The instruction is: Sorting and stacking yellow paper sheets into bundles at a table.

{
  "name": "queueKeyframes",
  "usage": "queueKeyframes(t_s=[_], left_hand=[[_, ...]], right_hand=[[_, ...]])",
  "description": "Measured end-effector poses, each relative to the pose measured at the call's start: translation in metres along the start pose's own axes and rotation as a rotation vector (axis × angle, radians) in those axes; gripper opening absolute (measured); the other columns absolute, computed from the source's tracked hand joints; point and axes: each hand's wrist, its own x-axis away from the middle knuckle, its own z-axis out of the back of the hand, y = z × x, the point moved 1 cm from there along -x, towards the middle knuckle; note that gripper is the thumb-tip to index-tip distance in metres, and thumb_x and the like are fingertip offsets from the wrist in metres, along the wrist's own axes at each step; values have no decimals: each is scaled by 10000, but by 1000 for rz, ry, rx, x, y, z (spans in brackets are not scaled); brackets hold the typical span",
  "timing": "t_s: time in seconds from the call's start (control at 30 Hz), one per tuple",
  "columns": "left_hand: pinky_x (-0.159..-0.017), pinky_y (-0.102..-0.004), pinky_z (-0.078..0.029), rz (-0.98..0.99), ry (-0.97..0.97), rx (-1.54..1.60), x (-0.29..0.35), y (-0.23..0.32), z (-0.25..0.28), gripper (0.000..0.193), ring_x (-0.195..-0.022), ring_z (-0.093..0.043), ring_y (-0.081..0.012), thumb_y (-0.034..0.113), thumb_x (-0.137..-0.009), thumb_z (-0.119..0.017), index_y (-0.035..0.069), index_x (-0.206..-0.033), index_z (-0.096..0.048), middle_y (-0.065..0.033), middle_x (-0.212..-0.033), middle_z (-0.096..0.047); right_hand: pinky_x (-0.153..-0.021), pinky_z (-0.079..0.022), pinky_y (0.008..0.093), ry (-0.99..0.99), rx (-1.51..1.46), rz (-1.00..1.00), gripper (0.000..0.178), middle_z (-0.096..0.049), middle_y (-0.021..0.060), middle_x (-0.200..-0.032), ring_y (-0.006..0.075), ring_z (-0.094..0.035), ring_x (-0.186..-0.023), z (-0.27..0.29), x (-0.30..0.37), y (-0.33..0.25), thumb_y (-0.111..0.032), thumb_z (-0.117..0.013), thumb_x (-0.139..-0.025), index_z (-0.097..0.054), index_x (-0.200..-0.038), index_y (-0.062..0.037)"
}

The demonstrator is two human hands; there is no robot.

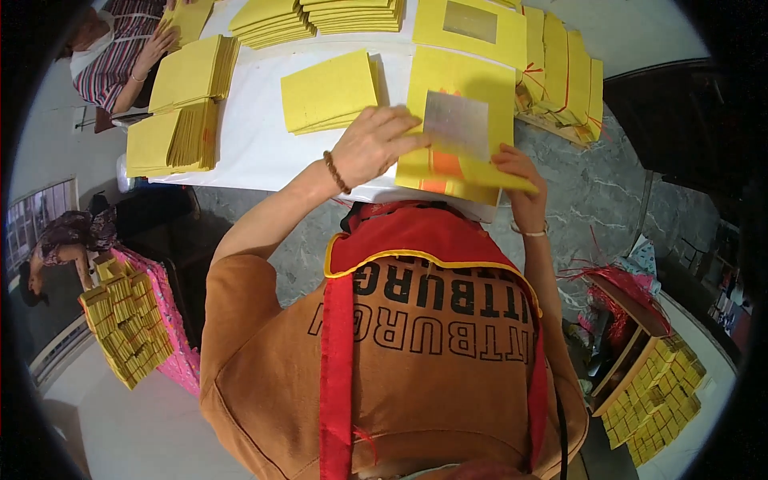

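A yellow joss paper sheet (498,96) with a silver foil rectangle and an orange patch lies at the table's near edge, on top of similar yellow paper. Its near edge is lifted and bent upward, slightly blurred. My left hand (374,148), with a beaded bracelet on the wrist, grips the sheet's left side with bent fingers; the thumb is hidden. At the right, my right hand (524,180) pinches the raised near corner. Just beyond my left hand lies a small stack of folded yellow papers (328,92).
The white-covered table (256,120) carries folded stacks (180,132) at left and more foil sheets (472,24) at the back. Tied yellow bundles (564,72) stand at right. A co-worker in a striped top (120,52) handles paper at far left. Packed bundles (128,320) stand behind at left.
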Motion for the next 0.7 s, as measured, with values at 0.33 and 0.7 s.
queueKeyframes(t_s=[0.33,0.7], left_hand=[[-632,-356,-447,507,-148,539,12,20,-8,183,-714,-565,-270,150,-867,-523,36,-992,-596,-107,-734,-598],[-484,-232,-357,1033,-43,1072,7,-1,-37,200,-548,-437,-54,167,-863,-557,-2,-961,-600,7,-634,-532]], right_hand=[[-755,-448,296,-62,119,-324,214,-650,99,-969,201,-619,-875,-6,11,-10,-161,-640,-800,-625,-988,-58],[-624,-459,264,213,125,-390,508,-641,116,-834,147,-600,-717,-27,-23,-4,-153,-660,-786,-461,-1243,-55]])
